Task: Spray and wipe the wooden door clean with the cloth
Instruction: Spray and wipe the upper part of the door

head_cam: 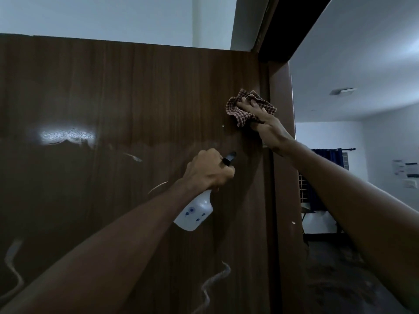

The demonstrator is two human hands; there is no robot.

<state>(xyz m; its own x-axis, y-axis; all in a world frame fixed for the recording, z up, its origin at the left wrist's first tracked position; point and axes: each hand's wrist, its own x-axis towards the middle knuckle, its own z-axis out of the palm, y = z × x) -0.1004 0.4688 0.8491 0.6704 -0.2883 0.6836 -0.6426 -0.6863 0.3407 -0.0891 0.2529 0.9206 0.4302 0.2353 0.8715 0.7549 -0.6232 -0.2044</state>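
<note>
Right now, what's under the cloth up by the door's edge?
The right hand presses the checked cloth against the wooden door. The door surface beneath it is covered, so dirt or wetness there cannot be seen.

Single head view, worn high, facing forward and tilted up, close on wooden door (136, 105) beyond right hand (260, 114); no second view.

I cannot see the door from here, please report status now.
Left hand grips spray bottle, nozzle toward wooden door. Right hand presses checked cloth on door near its edge. Wet streaks lower down. Nothing in the way.
</note>
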